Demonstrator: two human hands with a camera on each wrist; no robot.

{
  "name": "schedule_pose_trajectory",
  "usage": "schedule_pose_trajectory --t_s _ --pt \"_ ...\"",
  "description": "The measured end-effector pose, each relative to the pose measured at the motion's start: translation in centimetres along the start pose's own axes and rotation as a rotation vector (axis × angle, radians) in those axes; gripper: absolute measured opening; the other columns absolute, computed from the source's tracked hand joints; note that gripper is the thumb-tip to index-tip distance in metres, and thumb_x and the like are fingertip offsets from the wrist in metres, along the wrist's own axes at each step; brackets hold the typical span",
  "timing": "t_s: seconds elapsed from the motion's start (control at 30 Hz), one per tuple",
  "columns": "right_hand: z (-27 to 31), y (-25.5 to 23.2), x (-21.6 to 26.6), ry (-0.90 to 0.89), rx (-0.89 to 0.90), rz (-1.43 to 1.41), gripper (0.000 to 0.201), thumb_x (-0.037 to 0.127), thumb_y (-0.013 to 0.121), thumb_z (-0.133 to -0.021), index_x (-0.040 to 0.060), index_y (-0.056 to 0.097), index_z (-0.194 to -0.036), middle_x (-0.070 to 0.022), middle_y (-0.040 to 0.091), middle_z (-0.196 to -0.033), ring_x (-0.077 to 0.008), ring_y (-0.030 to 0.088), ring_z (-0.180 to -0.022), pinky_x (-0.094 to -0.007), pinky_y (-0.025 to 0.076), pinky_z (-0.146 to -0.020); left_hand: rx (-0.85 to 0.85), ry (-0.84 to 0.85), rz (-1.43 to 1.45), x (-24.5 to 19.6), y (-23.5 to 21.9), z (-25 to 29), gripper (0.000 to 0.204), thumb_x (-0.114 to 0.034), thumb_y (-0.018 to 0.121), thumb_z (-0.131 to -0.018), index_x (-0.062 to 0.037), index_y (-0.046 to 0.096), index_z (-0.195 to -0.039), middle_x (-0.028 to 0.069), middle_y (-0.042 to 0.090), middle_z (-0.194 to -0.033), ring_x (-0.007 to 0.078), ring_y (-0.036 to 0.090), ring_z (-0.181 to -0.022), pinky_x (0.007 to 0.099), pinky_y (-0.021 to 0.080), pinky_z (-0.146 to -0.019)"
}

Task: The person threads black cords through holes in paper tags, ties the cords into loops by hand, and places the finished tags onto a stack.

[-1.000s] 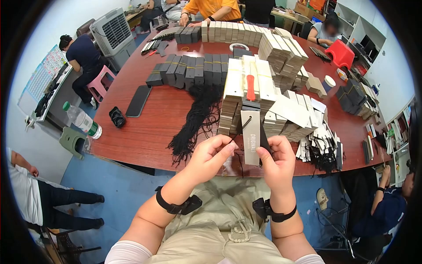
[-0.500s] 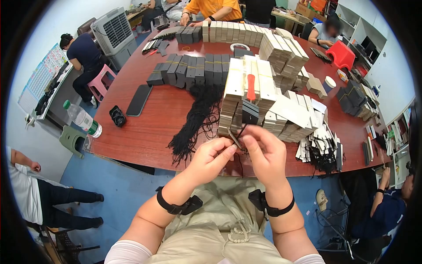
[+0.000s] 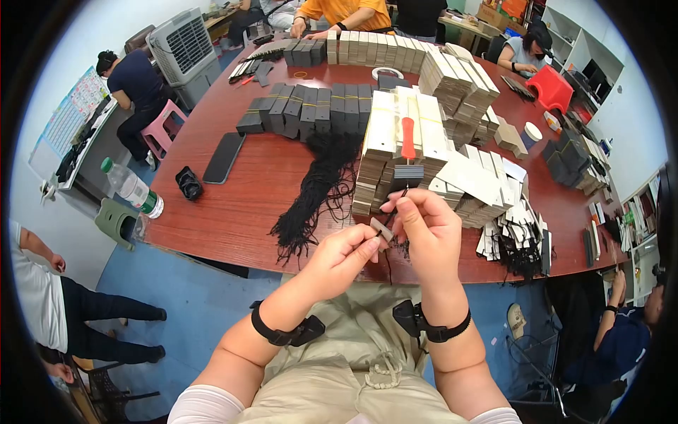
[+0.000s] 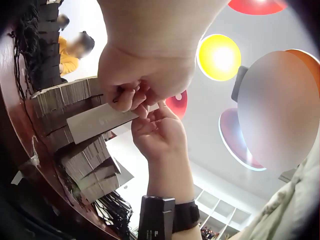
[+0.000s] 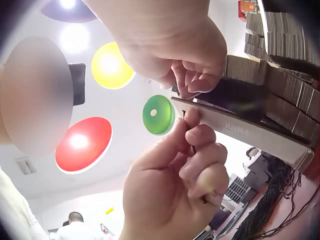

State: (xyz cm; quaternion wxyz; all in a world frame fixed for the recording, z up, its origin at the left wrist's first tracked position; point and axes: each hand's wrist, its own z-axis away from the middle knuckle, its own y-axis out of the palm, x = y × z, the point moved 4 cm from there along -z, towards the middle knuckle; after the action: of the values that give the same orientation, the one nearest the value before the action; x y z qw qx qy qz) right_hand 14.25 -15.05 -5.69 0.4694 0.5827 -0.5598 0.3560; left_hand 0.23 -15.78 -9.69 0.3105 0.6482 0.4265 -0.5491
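Note:
A grey hang tag (image 3: 382, 231) with a black cord (image 5: 185, 114) through the hole at its end is between the two hands, seen nearly end-on in the head view. My left hand (image 3: 342, 256) pinches the tag's end and the cord between thumb and curled fingers. Close beside it, my right hand (image 3: 429, 230) has its thumb and fingertips pinched together on the black cord at that same end. The tag's long pale face (image 4: 102, 121) with faint lettering shows in the left wrist view. Behind the hands stand stacked pale tags (image 3: 379, 131) and a red-handled tool (image 3: 407, 138).
Black cords (image 3: 311, 201) lie in a heap left of the stacks. Banded dark tags (image 3: 304, 109) stand behind them. A phone (image 3: 224, 158), a small black case (image 3: 188, 184) and a bottle (image 3: 134, 189) lie at left. Strung tags (image 3: 510, 237) are piled at right. Other people sit around the table.
The tag turned from facing up, printed side showing, to end-on between the hands. My right hand left the tag's side and moved left to the cord beside my left hand.

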Motion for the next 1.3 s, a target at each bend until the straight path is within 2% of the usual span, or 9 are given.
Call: schedule_pose_trajectory --t_s 0.2,0.3,0.43,0.6,0.7,0.87,0.97,1.17,1.3 --pt "-0.1 -0.7 -0.5 -0.030 -0.027 0.035 0.013 0.010 0.056 -0.091 0.0012 0.057 -0.081 -0.0008 0.060 -0.075 -0.0034 0.050 -0.056 -0.0178 0.040 -0.050 0.019 -0.046 0.042 0.5 0.0 0.1 0.018 -0.015 0.048 -0.094 -0.0001 0.059 -0.095 0.0038 0.057 -0.079 0.0105 0.053 -0.072 0.0251 0.044 -0.066" --pt "0.1 -0.3 -0.5 -0.041 -0.020 -0.133 0.013 0.012 0.054 -0.092 0.0025 0.055 -0.083 -0.0022 0.060 -0.076 -0.0038 0.049 -0.055 -0.0180 0.039 -0.049 0.024 -0.056 0.105 -0.3 0.3 0.0 0.019 -0.018 0.047 -0.096 -0.0023 0.057 -0.096 -0.0020 0.054 -0.078 0.0029 0.046 -0.069 0.0174 0.038 -0.060" --pt "-0.3 -0.4 0.0 0.069 0.121 -0.473 0.015 0.012 0.052 -0.092 0.0013 0.054 -0.083 -0.0077 0.061 -0.078 -0.0080 0.051 -0.056 -0.0200 0.041 -0.050 0.035 -0.043 0.085 0.6 0.0 0.1 0.017 -0.014 0.047 -0.095 -0.0007 0.058 -0.095 0.0003 0.055 -0.080 0.0053 0.050 -0.069 0.0200 0.042 -0.061" --pt "-0.2 -1.5 0.3 0.137 0.230 -0.735 0.035 0.005 0.044 -0.091 -0.0016 0.051 -0.124 -0.0171 0.064 -0.083 -0.0165 0.052 -0.053 -0.0245 0.043 -0.050 0.003 0.013 0.046 1.1 -0.6 0.5 0.018 -0.009 0.049 -0.094 0.0003 0.061 -0.104 0.0029 0.059 -0.081 0.0075 0.054 -0.068 0.0212 0.045 -0.061" --pt "0.3 -2.3 -1.5 0.027 0.424 -0.899 0.036 0.002 0.041 -0.092 0.0016 0.050 -0.126 -0.0166 0.064 -0.078 -0.0173 0.052 -0.049 -0.0248 0.042 -0.047 -0.015 -0.030 0.268 1.7 -1.1 0.9 0.022 -0.009 0.050 -0.093 -0.0011 0.061 -0.111 0.0030 0.060 -0.080 0.0076 0.055 -0.066 0.0207 0.046 -0.060" --pt "1.7 -3.3 -3.6 0.012 0.329 -0.959 0.036 0.012 0.052 -0.092 0.0049 0.050 -0.127 -0.0169 0.065 -0.082 -0.0178 0.053 -0.049 -0.0247 0.043 -0.046 -0.074 -0.061 0.401 0.8 -1.5 1.2 0.019 -0.007 0.052 -0.092 -0.0017 0.061 -0.107 0.0090 0.066 -0.085 0.0072 0.056 -0.064 0.0201 0.047 -0.060" --pt "2.4 -3.8 -3.8 -0.008 0.228 -0.872 0.039 0.012 0.058 -0.089 0.0046 0.051 -0.126 -0.0197 0.065 -0.092 -0.0182 0.057 -0.054 -0.0250 0.046 -0.048 -0.092 -0.070 0.224 1.5 -2.2 1.5 0.016 -0.001 0.055 -0.088 -0.0024 0.062 -0.102 0.0071 0.066 -0.084 0.0072 0.057 -0.067 0.0210 0.047 -0.061" --pt "3.9 -1.8 -2.1 0.231 0.244 -0.375 0.038 0.002 0.061 -0.084 -0.0020 0.053 -0.121 -0.0206 0.064 -0.106 -0.0172 0.065 -0.069 -0.0222 0.049 -0.054 -0.173 0.487 -0.425 -2.7 -1.9 1.2 0.023 0.006 0.060 -0.077 -0.0033 0.062 -0.098 0.0090 0.064 -0.081 0.0190 0.060 -0.071 0.0299 0.048 -0.062" --pt "4.2 -0.1 -1.4 0.264 0.309 -0.300 0.035 0.001 0.058 -0.086 -0.0020 0.054 -0.121 -0.0150 0.065 -0.102 -0.0155 0.065 -0.075 -0.0210 0.049 -0.056 -0.135 0.613 -0.547 -4.7 -0.9 1.2 0.025 0.005 0.059 -0.076 -0.0036 0.061 -0.100 0.0097 0.063 -0.084 0.0249 0.061 -0.073 0.0336 0.048 -0.066"
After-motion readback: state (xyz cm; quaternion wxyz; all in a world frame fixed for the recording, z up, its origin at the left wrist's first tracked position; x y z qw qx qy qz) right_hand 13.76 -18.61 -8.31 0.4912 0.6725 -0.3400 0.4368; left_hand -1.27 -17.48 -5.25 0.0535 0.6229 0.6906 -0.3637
